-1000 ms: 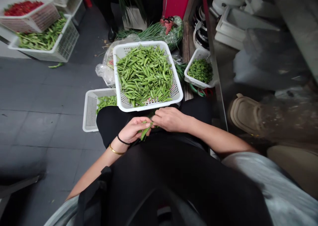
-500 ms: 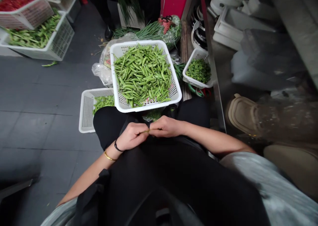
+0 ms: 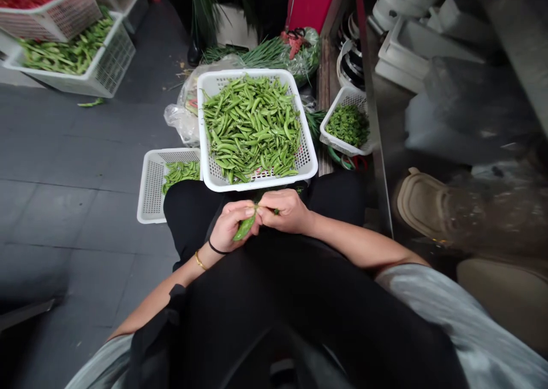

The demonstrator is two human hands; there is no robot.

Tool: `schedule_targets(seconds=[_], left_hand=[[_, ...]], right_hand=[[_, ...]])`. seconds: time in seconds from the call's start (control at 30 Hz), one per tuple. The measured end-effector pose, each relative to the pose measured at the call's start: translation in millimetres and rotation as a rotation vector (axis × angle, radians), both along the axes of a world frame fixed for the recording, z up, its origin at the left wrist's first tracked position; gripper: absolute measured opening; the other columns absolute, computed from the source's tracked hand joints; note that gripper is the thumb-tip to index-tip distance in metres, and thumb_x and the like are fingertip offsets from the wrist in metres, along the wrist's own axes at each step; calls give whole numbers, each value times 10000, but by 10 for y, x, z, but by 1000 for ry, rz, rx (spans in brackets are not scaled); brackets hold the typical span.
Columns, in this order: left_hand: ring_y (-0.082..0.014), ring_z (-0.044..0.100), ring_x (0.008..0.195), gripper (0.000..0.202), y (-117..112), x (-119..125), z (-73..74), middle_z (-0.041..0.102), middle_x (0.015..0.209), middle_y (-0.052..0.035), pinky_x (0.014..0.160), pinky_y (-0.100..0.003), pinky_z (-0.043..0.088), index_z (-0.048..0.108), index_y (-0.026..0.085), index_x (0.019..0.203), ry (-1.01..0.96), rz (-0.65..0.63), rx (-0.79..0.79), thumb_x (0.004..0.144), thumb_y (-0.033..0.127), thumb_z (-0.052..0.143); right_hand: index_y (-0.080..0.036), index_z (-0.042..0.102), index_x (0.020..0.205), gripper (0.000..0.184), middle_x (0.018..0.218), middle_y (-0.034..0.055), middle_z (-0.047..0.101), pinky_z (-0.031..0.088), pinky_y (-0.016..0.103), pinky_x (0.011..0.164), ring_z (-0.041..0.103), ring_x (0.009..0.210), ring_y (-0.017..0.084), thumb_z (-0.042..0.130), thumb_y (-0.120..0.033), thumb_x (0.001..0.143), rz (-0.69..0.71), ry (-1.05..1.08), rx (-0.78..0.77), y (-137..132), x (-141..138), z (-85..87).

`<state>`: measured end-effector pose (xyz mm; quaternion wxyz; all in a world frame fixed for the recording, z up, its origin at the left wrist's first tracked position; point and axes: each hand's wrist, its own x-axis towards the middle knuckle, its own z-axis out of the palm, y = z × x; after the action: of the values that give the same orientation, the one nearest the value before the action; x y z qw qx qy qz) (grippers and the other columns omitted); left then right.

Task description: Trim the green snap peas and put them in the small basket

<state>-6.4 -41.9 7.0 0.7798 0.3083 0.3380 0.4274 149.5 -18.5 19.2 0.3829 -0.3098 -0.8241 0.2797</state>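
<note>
Over my lap, my left hand point(image 3: 228, 225) is closed around a green pea pod point(image 3: 244, 229), which slants down from the fingertips. My right hand point(image 3: 286, 209) meets it and pinches the pod's upper tip between thumb and finger. A small dark green bit shows by the right fingers, too small to name. Just beyond both hands, a large white basket point(image 3: 259, 185) rests at my knees, heaped with pea pods point(image 3: 252, 126). Lower and to the left, a smaller white basket point(image 3: 148, 189) has more pods point(image 3: 182, 173) in it, partly hidden by my knee and the large basket.
Chopped greens fill a small basket point(image 3: 347, 124) at the right, beside a metal edge point(image 3: 379, 166). Long green stalks point(image 3: 261, 55) and plastic bags point(image 3: 182, 121) lie beyond. Stacked baskets point(image 3: 109, 64) stand far left. Another person's legs show at the top.
A green pea pod now shows in my left hand; before, only a thin strand showed between the hands. My right hand has risen slightly. The view has shifted a little.
</note>
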Motion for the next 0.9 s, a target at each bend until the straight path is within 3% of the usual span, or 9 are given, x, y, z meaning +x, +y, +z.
schedule_targets(seconds=[0.13, 0.2, 0.3, 0.47, 0.53, 0.67, 0.77, 0.9], left_hand=[[-64, 311, 235, 252, 22, -17, -23, 442, 321, 13, 285, -183, 241, 615, 106, 559, -78, -49, -28, 725, 295, 603], [-61, 344, 258, 236, 45, -51, -35, 506, 375, -8, 289, -175, 228, 637, 91, 610, 10, -63, -47, 741, 288, 624], [-75, 441, 322, 209, 97, -101, -66, 611, 509, -38, 315, -182, 281, 657, 88, 708, 118, 111, -44, 737, 295, 665], [-83, 489, 374, 179, 219, -242, -143, 630, 566, -33, 327, -173, 303, 608, 117, 695, 104, 391, -70, 714, 290, 649], [-106, 540, 424, 163, 252, -307, -149, 651, 591, -50, 377, -194, 394, 580, 131, 666, 90, 373, -101, 714, 284, 607], [-165, 601, 522, 160, 264, -356, -129, 676, 662, -70, 475, -297, 514, 613, 146, 806, -5, 169, -170, 683, 242, 576], [-140, 557, 506, 213, 246, -317, -138, 614, 626, -32, 451, -269, 494, 636, 151, 887, -103, 71, -146, 680, 192, 610], [-42, 340, 388, 271, 242, -270, -169, 383, 507, 65, 343, -132, 310, 652, 154, 985, -186, 12, -152, 715, 157, 666]], right_hand=[[-164, 487, 645, 267, 555, -25, 507, 353, 173, 539, 435, 523, 59, 394, -216, 890, 248, -76, -194, 78, 104, 53], [-163, 481, 663, 263, 563, -32, 495, 346, 174, 543, 417, 520, 56, 388, -224, 902, 370, -134, -264, 126, 178, 108], [-167, 460, 636, 280, 570, -31, 473, 330, 185, 543, 399, 522, 60, 406, -233, 903, 410, -172, -284, 132, 303, 188], [-150, 549, 703, 272, 619, -4, 552, 366, 176, 579, 492, 566, 66, 415, -244, 920, 409, -180, -367, 13, 517, 188], [-146, 585, 721, 271, 662, 11, 586, 363, 183, 585, 516, 585, 70, 443, -268, 917, 365, -288, -358, -11, 591, 151], [-158, 641, 729, 311, 680, 25, 624, 288, 219, 529, 517, 569, 102, 643, -464, 786, 172, -792, -317, 107, 729, 150], [-172, 678, 780, 356, 672, 26, 649, 300, 225, 534, 550, 590, 121, 620, -523, 788, 81, -962, -335, 407, 810, 196], [-155, 684, 950, 272, 960, 109, 705, 397, 248, 639, 641, 849, 199, 494, -342, 898, -159, -1157, -231, 980, 745, 21]])
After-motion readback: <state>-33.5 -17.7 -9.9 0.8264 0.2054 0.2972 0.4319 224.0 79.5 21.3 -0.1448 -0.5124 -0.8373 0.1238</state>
